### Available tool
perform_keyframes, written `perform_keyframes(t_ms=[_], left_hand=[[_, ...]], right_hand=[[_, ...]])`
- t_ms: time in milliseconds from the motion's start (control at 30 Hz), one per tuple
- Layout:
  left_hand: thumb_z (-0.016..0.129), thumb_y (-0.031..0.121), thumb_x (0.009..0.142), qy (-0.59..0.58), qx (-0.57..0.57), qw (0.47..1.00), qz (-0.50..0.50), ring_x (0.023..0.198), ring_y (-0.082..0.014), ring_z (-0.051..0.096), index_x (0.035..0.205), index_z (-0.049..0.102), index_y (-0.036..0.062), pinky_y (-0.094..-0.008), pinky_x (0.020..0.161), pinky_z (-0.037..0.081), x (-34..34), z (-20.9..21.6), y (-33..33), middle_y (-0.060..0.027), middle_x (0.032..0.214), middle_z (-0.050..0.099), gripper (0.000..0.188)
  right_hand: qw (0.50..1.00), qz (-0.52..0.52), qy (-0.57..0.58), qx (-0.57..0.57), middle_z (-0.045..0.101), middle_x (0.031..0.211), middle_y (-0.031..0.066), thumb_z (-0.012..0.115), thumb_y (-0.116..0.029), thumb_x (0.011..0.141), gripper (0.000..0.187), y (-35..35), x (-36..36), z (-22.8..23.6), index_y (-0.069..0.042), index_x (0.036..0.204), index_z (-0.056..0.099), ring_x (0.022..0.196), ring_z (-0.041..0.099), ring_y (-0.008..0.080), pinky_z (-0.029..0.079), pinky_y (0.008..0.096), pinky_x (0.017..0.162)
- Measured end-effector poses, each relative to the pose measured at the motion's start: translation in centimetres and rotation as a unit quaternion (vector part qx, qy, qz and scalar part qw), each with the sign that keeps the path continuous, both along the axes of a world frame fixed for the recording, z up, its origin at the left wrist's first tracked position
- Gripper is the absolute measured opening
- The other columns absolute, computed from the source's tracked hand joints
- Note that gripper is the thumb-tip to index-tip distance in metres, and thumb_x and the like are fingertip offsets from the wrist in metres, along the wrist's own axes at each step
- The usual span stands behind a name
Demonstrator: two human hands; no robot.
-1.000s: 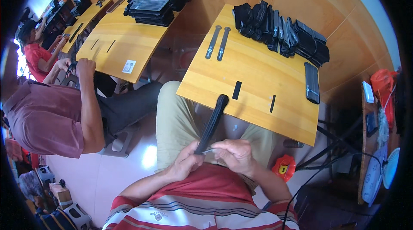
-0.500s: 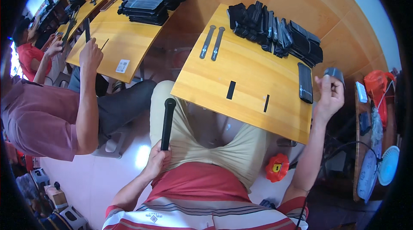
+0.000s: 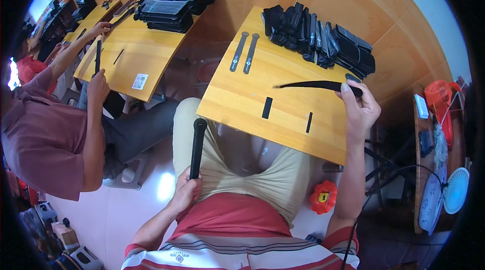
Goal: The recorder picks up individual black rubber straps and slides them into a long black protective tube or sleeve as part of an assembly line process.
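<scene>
Pinching a long strap (image 3: 310,84) between thumb and fingers, the right hand (image 3: 359,113) is now over the right side of the table (image 3: 227,93); half a second ago it was off beyond the right edge with a curled grey piece. The left hand (image 3: 188,189) has barely shifted, closed around the lower end of a thick strap (image 3: 197,146) as before. At the next table (image 3: 141,62), a co-worker's far hand (image 3: 102,28) has moved up toward the stack (image 3: 174,4).

The long strap runs crosswise, bowed slightly, its thin tip pointing left and its other end at the right hand. Whether the tip touches the wood, I cannot tell. The thick strap lies nearly lengthwise in front of the body, over the left thigh (image 3: 181,133), its rounded end pointing forward and stopping just short of the table's near left corner.

Room lies between the long strap's tip and the two grey straps (image 3: 239,51) at left. The pile (image 3: 316,37) borders the back, and two black marks (image 3: 267,107) sit toward the front edge. The right wrist is near the table's right edge.
</scene>
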State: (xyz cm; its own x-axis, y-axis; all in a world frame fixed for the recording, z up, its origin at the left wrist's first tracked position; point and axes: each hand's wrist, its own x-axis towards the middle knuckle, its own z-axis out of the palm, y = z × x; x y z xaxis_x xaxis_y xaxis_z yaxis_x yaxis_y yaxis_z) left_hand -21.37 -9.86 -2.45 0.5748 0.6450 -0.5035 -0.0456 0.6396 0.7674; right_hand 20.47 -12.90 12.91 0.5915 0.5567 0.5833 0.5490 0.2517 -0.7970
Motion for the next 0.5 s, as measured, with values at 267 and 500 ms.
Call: perform_keyframes(t_ms=[267, 500], left_hand=[[0.047, 0.002, 0.088, -0.017, 0.015, 1.0, 0.014, 0.048, -0.0068, 0.032, 0.1, 0.048, 0.0091, -0.0247, 0.043, 0.028, 0.1, -0.6, 0.1, 0.0039, 0.063, 0.038, 0.014], [0.047, 0.002, 0.086, -0.005, 0.0, 0.999, 0.035, 0.048, -0.0073, 0.033, 0.099, 0.047, 0.0093, -0.025, 0.042, 0.028, 0.5, -0.6, -0.1, 0.0035, 0.062, 0.038, 0.015]], right_hand=[[0.999, -0.032, -0.002, -0.023, 0.066, 0.085, 0.0043, 0.075, -0.004, 0.085, 0.013, 6.5, 1.4, -4.3, 0.004, 0.095, 0.072, 0.071, 0.06, 0.0077, 0.047, 0.0218, 0.062], [0.954, -0.085, -0.288, -0.008, 0.069, 0.091, 0.0124, 0.072, -0.004, 0.083, 0.01, 11.5, 0.4, -9.3, -0.001, 0.093, 0.071, 0.079, 0.068, 0.0255, 0.054, 0.0326, 0.069]])
